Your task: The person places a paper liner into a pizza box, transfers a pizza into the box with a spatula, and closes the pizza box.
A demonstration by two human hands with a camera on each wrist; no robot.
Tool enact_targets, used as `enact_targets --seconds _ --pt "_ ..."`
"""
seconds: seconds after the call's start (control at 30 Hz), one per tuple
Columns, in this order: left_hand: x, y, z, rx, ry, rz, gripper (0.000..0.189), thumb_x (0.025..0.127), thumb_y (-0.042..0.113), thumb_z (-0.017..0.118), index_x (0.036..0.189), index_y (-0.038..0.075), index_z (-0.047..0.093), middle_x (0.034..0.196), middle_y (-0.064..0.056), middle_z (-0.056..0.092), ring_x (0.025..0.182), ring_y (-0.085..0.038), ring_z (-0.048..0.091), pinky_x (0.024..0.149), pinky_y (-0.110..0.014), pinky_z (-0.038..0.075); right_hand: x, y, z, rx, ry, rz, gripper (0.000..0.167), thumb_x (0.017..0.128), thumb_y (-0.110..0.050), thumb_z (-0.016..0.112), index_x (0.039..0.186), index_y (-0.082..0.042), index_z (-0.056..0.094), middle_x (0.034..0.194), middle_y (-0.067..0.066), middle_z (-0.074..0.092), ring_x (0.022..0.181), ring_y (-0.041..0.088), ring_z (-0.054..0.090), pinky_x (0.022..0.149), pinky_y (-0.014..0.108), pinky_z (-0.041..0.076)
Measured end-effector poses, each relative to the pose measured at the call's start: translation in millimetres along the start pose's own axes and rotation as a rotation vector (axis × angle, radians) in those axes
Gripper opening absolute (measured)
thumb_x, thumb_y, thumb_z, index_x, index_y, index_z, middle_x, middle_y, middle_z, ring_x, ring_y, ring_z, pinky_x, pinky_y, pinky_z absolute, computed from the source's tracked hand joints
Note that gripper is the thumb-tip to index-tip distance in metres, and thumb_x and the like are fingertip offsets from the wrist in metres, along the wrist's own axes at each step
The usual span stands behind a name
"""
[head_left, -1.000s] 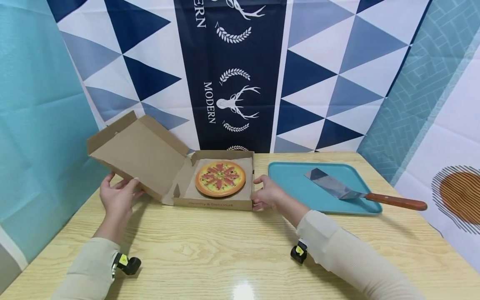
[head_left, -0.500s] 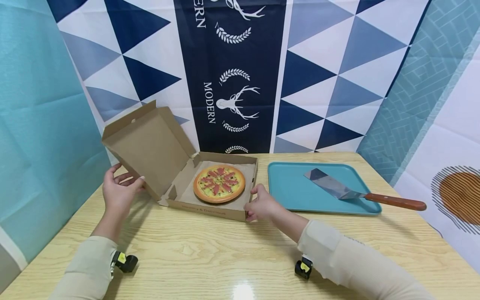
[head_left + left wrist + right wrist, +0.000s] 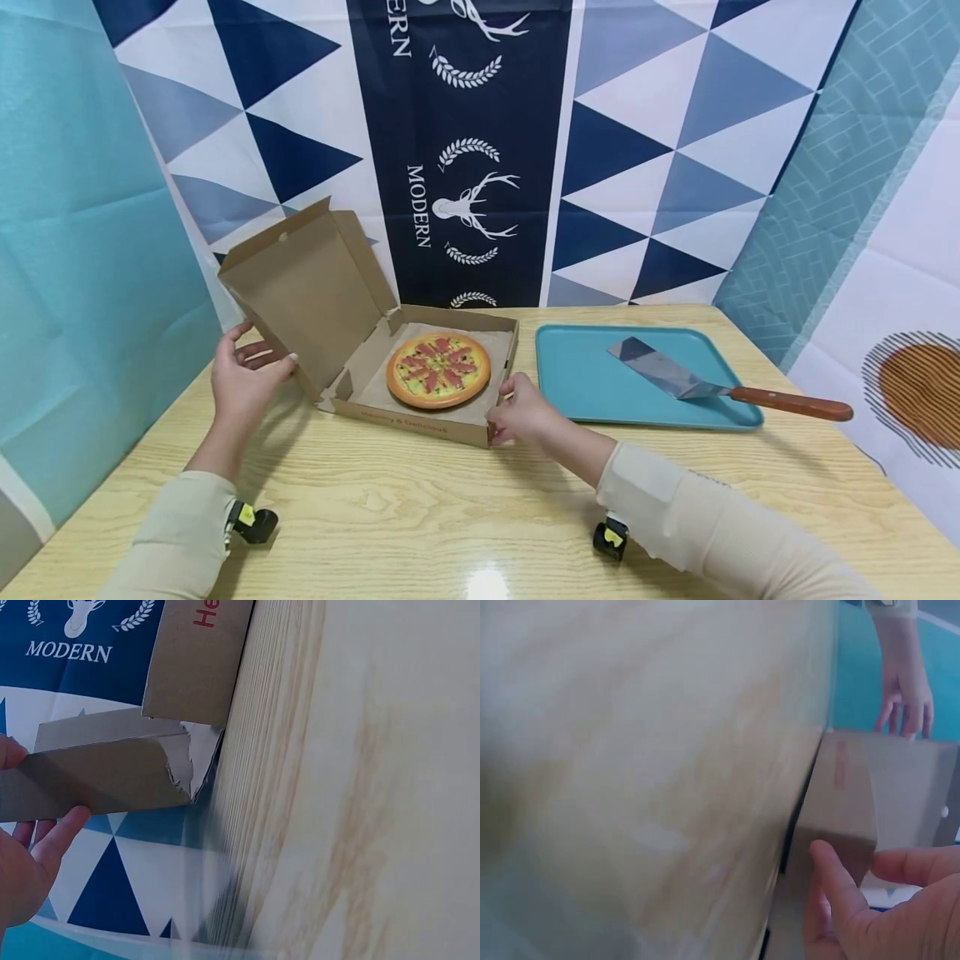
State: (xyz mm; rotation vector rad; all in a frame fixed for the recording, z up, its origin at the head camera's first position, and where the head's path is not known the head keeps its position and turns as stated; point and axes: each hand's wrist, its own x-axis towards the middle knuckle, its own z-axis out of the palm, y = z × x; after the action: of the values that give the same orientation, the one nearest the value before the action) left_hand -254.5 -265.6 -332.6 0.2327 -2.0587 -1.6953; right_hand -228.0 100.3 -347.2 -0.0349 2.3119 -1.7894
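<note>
A brown cardboard pizza box stands with its lid raised on the left, leaning back. Inside, on a paper liner, lies a round pizza with red toppings. My left hand holds the lid's front side, its thumb near the hinge end and its other fingers farther up; in the left wrist view fingertips touch the lid's side wall. My right hand grips the box's front right corner, which the right wrist view shows between thumb and fingers.
Right of the box lies a teal tray. A metal spatula rests across it, its wooden handle reaching past the tray's right edge. A patterned cloth hangs behind the wooden table.
The box has turned, its front right corner coming toward me. Its lid has swung more upright and to the right. Both hands have moved along with it; tray and spatula have stayed put.
</note>
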Motion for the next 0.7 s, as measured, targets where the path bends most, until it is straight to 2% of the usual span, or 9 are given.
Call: enact_targets --seconds 0.13,0.2,0.27,0.4,0.5,0.63,0.7 --pt "-1.2 -0.3 0.1 0.051 0.001 0.015 0.085 0.078 0.004 0.08 0.148 0.017 0.033 0.115 -0.003 0.056 0.099 -0.015 0.059 0.069 -0.015 0.053 12.5 -3 -14 -0.048 0.052 0.002 0.012 0.089 0.005 0.054 0.098 0.006 0.047 0.083 0.011 0.049 0.063 0.017 0.053 0.068 0.035 0.058" --pt "-1.9 0.5 0.4 0.074 -0.003 0.022 0.086 0.078 0.006 0.08 0.149 0.016 0.032 0.115 -0.002 0.056 0.1 -0.015 0.058 0.07 -0.014 0.052 22.3 -5 -21 -0.068 0.083 0.002 0.01 0.09 0.002 0.055 0.097 0.006 0.049 0.087 0.011 0.048 0.066 0.017 0.051 0.068 0.034 0.058" --pt "-2.7 1.9 0.7 0.083 -0.011 0.022 0.085 0.079 0.008 0.08 0.149 0.016 0.032 0.115 -0.001 0.055 0.101 -0.015 0.058 0.071 -0.014 0.051 33.7 -6 -28 -0.064 0.111 0.009 0.016 0.092 -0.001 0.055 0.104 0.007 0.048 0.096 0.014 0.049 0.075 0.02 0.052 0.073 0.035 0.058" --pt "-1.5 3.8 -0.2 0.079 -0.021 0.004 0.085 0.079 0.01 0.081 0.149 0.016 0.032 0.115 0.002 0.053 0.102 -0.014 0.056 0.071 -0.014 0.052 61.9 -9 -38 -0.033 0.132 0.018 0.042 0.096 -0.006 0.053 0.131 0.012 0.038 0.124 0.025 0.047 0.104 0.035 0.052 0.083 0.041 0.056" --pt "1.2 3.6 -1.2 0.033 -0.028 -0.016 0.085 0.079 0.007 0.081 0.149 0.015 0.032 0.114 0.002 0.052 0.1 -0.012 0.056 0.069 -0.017 0.054 83.0 -9 -43 -0.063 0.152 0.003 0.055 0.097 -0.007 0.053 0.143 0.011 0.03 0.139 0.03 0.04 0.114 0.043 0.051 0.086 0.043 0.054" --pt "2.5 3.8 -1.9 0.001 -0.039 -0.025 0.085 0.079 0.005 0.08 0.149 0.013 0.033 0.112 0.003 0.052 0.097 -0.009 0.056 0.068 -0.018 0.055 104.4 -9 -49 -0.27 0.182 -0.047 0.061 0.096 -0.01 0.054 0.147 0.009 0.028 0.148 0.028 0.034 0.125 0.041 0.044 0.102 0.047 0.043" --pt "1.7 3.8 -1.7 0.009 -0.045 -0.029 0.085 0.079 0.005 0.081 0.149 0.012 0.034 0.111 0.003 0.053 0.096 -0.008 0.056 0.068 -0.017 0.054 111.7 -9 -52 -0.368 0.175 -0.068 0.063 0.095 -0.011 0.053 0.149 0.008 0.026 0.151 0.028 0.029 0.135 0.041 0.034 0.11 0.047 0.032"
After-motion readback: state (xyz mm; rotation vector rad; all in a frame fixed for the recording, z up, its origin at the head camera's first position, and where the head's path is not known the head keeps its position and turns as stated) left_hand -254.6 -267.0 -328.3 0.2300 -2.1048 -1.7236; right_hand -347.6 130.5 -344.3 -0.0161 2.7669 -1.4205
